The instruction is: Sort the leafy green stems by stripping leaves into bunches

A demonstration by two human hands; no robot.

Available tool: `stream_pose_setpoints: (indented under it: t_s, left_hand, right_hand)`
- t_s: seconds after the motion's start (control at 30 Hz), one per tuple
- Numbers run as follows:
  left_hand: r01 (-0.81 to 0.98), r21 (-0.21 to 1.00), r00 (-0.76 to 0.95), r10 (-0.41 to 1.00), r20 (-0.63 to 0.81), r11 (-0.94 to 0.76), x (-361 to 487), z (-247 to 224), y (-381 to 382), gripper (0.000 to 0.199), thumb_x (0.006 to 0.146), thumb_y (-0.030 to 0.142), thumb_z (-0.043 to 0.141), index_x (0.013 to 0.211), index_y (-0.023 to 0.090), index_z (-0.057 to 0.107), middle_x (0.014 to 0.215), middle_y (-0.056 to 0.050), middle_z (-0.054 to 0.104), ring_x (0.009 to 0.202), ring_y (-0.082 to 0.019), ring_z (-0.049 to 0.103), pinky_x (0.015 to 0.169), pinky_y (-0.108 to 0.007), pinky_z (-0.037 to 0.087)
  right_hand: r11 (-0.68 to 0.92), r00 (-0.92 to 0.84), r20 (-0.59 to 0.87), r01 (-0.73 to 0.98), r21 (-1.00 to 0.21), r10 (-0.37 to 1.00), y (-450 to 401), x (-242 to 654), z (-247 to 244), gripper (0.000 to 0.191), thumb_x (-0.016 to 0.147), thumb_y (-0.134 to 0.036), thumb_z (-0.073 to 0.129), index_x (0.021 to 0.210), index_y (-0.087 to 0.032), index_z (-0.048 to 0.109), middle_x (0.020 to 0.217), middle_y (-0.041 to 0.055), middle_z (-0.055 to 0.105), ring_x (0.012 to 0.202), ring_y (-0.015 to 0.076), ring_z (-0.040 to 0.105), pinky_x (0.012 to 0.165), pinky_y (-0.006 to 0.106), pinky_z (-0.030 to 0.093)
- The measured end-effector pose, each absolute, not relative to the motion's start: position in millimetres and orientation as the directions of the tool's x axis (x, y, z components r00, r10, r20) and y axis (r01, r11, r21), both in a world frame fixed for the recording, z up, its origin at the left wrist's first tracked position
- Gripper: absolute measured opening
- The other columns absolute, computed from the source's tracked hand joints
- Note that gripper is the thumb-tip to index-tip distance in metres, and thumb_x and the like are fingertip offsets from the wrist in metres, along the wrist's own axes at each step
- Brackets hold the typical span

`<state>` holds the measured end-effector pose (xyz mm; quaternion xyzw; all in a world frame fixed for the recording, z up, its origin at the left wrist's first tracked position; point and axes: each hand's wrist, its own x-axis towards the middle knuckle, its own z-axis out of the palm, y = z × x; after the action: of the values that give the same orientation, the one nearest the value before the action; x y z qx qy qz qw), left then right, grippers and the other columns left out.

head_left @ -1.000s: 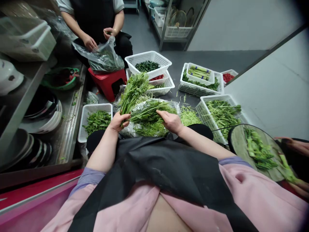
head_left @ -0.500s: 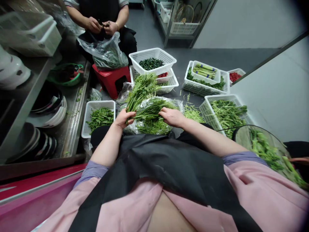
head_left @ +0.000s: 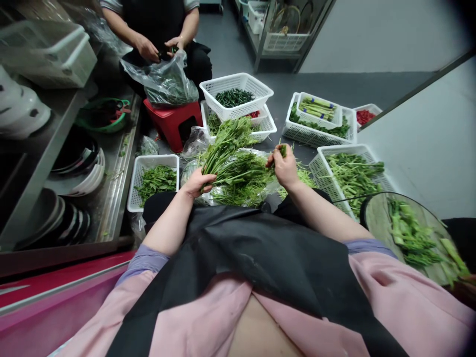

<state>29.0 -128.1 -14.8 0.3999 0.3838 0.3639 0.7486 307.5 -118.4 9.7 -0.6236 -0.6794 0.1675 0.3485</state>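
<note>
My left hand (head_left: 199, 183) is closed round the stems of a bunch of leafy greens (head_left: 228, 141), whose leaves point up and away from me. To its right, my right hand (head_left: 283, 166) is raised with its fingers pinched on a small bit of green (head_left: 283, 149). Below and between the hands, a pile of thin green stems (head_left: 241, 191) lies on clear plastic. More cut stems (head_left: 303, 181) are heaped on the floor beyond my right wrist.
White baskets of greens stand at left (head_left: 178, 171) and right (head_left: 330, 186). Stacked baskets (head_left: 238, 111) and a red stool (head_left: 173, 124) are ahead. A person (head_left: 152, 29) sits behind the stool. A round board (head_left: 375, 238) is at right; a metal shelf (head_left: 70, 124) at left.
My right hand has moved up and to the right, off the stem pile, with a bit of green in its fingers. My left hand has shifted slightly right with the bunch. The other person's hands moved apart.
</note>
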Motion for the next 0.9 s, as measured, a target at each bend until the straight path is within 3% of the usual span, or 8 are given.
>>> stream_pose_setpoints:
  t_s: [0.1,0.27,0.43,0.53,0.67,0.73,0.8,0.9]
  left_hand:
    - [-0.227,0.882,0.461,0.844,-0.275,0.412,31,-16,-127,0.039,0.06,0.028,0.08,0.075,0.018,0.045,0.05,0.009,0.043,0.03,-0.003,0.035,0.032,-0.016,0.019]
    - [-0.238,0.877,0.468,0.841,-0.273,0.417,36,-16,-126,0.039,0.06,0.029,0.08,0.075,0.018,0.046,0.049,0.009,0.042,0.03,-0.003,0.034,0.032,-0.017,0.02]
    - [-0.24,0.878,0.45,0.849,-0.277,0.414,40,-17,-125,0.039,0.06,0.028,0.08,0.075,0.017,0.045,0.05,0.008,0.044,0.03,-0.003,0.034,0.033,-0.018,0.019]
    - [-0.237,0.879,0.454,0.847,-0.276,0.414,41,-17,-125,0.038,0.061,0.027,0.079,0.076,0.018,0.044,0.05,0.009,0.043,0.031,-0.003,0.034,0.034,-0.018,0.019]
    - [-0.217,0.883,0.478,0.834,-0.276,0.416,42,-18,-126,0.037,0.062,0.026,0.078,0.078,0.018,0.045,0.05,0.009,0.044,0.031,-0.003,0.035,0.034,-0.018,0.02]
    - [-0.207,0.884,0.473,0.834,-0.285,0.42,44,-20,-126,0.036,0.062,0.025,0.077,0.077,0.018,0.044,0.051,0.009,0.045,0.031,-0.003,0.036,0.034,-0.017,0.02]
    - [-0.204,0.882,0.462,0.837,-0.295,0.424,48,-22,-125,0.036,0.062,0.025,0.075,0.076,0.019,0.043,0.051,0.009,0.046,0.03,-0.003,0.036,0.033,-0.017,0.02]
    - [-0.204,0.875,0.432,0.842,-0.322,0.439,57,-26,-125,0.035,0.062,0.024,0.074,0.074,0.02,0.042,0.049,0.009,0.044,0.03,-0.004,0.036,0.032,-0.017,0.02]
  right_hand:
    - [0.513,-0.426,0.305,0.8,-0.312,0.851,-124,295,26,0.026,0.096,-0.023,0.035,0.11,-0.017,0.056,0.088,0.0088,0.063,0.084,0.0195,0.057,0.075,0.03,0.041]
    - [0.792,-0.79,-0.059,0.606,0.072,0.61,-130,264,24,0.024,0.093,-0.014,0.038,0.097,-0.013,0.062,0.089,0.0118,0.063,0.081,0.0199,0.055,0.068,0.031,0.035]
    - [0.749,-0.752,-0.053,0.66,-0.068,0.657,-132,260,2,0.016,0.085,-0.019,0.052,0.097,-0.014,0.06,0.102,0.0125,0.061,0.085,0.0194,0.056,0.069,0.029,0.038]
    - [0.559,-0.563,0.118,0.728,-0.396,0.818,-128,266,-15,0.015,0.085,-0.022,0.047,0.091,-0.016,0.059,0.093,0.0092,0.062,0.083,0.0192,0.056,0.072,0.029,0.043]
    - [0.231,-0.049,0.253,0.604,-0.763,0.966,-113,290,-20,0.027,0.094,-0.027,0.031,0.097,-0.019,0.056,0.069,0.0013,0.057,0.061,0.0163,0.052,0.063,0.03,0.046]
    - [0.286,-0.011,0.363,0.637,-0.715,0.932,-110,298,-10,0.028,0.095,-0.029,0.031,0.102,-0.019,0.056,0.072,0.003,0.06,0.063,0.0173,0.055,0.066,0.032,0.046]
    - [0.449,-0.231,0.432,0.729,-0.517,0.872,-112,294,2,0.023,0.093,-0.028,0.038,0.102,-0.018,0.058,0.083,0.0082,0.066,0.077,0.02,0.059,0.074,0.033,0.046]
    - [0.619,-0.587,0.197,0.747,-0.242,0.785,-124,261,12,0.019,0.091,-0.022,0.044,0.098,-0.015,0.06,0.09,0.0133,0.069,0.086,0.0219,0.061,0.076,0.03,0.043]
